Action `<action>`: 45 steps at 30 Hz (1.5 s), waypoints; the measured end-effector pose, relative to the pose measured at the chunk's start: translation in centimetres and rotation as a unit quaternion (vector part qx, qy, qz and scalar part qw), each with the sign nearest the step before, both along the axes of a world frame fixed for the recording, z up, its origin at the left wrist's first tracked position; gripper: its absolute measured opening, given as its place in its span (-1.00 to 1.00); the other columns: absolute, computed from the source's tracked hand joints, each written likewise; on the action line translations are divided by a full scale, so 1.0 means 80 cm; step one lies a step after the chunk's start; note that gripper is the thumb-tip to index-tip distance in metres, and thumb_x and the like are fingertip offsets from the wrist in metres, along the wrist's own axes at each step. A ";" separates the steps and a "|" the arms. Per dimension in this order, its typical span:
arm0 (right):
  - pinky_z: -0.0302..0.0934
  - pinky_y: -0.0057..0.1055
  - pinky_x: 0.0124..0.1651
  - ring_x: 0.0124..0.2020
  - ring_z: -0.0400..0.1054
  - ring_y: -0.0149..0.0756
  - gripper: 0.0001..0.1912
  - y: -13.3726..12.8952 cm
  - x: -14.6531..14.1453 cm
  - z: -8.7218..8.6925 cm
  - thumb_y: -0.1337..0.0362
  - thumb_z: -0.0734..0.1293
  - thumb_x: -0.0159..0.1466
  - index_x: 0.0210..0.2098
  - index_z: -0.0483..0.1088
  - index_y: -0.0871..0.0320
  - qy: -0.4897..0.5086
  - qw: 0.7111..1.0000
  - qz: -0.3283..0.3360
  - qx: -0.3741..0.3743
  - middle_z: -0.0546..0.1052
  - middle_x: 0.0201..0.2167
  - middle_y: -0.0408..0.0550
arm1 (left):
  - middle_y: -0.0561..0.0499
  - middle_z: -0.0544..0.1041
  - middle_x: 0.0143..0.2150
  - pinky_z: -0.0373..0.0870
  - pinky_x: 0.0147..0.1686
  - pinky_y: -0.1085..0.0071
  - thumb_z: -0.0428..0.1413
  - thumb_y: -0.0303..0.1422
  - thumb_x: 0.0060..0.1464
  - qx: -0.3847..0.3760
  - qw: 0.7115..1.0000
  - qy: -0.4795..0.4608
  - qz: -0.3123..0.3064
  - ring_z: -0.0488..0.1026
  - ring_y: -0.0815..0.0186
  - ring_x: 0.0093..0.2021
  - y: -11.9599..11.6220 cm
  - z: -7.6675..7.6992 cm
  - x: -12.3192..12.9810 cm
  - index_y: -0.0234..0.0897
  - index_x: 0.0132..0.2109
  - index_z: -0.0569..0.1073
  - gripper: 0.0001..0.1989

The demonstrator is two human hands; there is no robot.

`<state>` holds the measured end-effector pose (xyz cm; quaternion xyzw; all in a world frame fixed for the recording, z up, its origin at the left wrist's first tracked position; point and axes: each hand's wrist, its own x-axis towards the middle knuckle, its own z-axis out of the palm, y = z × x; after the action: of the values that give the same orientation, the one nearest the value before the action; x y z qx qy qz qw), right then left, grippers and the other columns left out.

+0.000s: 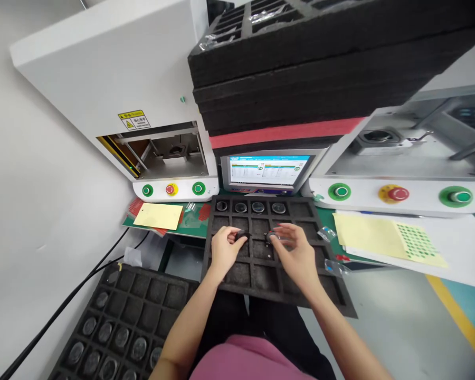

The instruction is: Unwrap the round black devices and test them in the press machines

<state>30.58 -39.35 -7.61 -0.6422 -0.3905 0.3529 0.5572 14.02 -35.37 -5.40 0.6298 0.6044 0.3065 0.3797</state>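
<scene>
Over a black foam tray (265, 275) both hands are at work. My left hand (226, 248) pinches a small round black part (242, 236) between thumb and fingers. Another small round dark part (271, 237) is held by my right hand (295, 252), thumb against the fingertips. The two parts are apart, just above the tray's middle compartments. Along the tray's far row, several round parts (258, 207) with shiny faces lie in separate compartments.
A second foam tray (142, 298) with round parts is at lower left. Behind are a screen (263, 171), machines with green buttons (198, 188) and a red button (398, 194), and stacked black foam trays (301, 89) overhead. Yellow paper (364, 235) lies right.
</scene>
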 end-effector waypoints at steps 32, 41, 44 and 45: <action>0.48 -0.38 -0.38 -0.41 0.53 -0.30 -0.55 -0.106 0.015 0.113 0.33 0.38 0.28 0.11 0.23 -0.08 0.199 0.938 0.244 0.147 0.56 -0.34 -0.14 | 0.03 0.53 -0.44 0.37 -0.47 0.51 0.38 -0.04 -0.20 -0.323 0.825 -0.362 -0.290 0.44 0.36 -0.50 -0.077 0.092 0.001 -0.25 0.40 0.06 0.10; 0.45 -0.40 -0.43 -0.52 0.47 -0.33 -0.42 -0.100 0.006 0.107 0.10 0.56 0.06 -0.03 0.26 -0.06 0.358 0.913 0.185 0.062 0.50 -0.50 -0.26 | -0.02 0.35 -0.19 0.43 -0.25 0.40 0.40 -0.18 -0.17 -0.081 0.874 -0.352 -0.326 0.36 0.34 -0.27 -0.080 0.097 0.010 -0.02 0.07 0.55 -0.42; 0.46 -0.42 -0.42 -0.50 0.48 -0.35 -0.44 -0.102 0.008 0.108 0.17 0.56 0.07 -0.02 0.28 -0.08 0.372 0.905 0.196 0.070 0.52 -0.48 -0.26 | -0.01 0.35 -0.20 0.44 -0.30 0.41 0.41 -0.18 -0.19 -0.123 0.847 -0.398 -0.330 0.38 0.37 -0.31 -0.079 0.096 0.010 -0.02 0.04 0.57 -0.44; 0.46 -0.42 -0.41 -0.49 0.49 -0.35 -0.45 -0.103 0.008 0.108 0.19 0.56 0.08 -0.02 0.28 -0.09 0.380 0.899 0.204 0.072 0.53 -0.47 -0.27 | -0.01 0.36 -0.20 0.45 -0.30 0.42 0.44 -0.19 -0.23 -0.123 0.850 -0.392 -0.328 0.39 0.37 -0.31 -0.079 0.096 0.010 -0.02 0.03 0.58 -0.42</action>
<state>31.25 -47.56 1.06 -0.3240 -0.2957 0.6470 0.6237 14.80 -41.72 2.29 0.5670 0.1959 0.3089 0.7381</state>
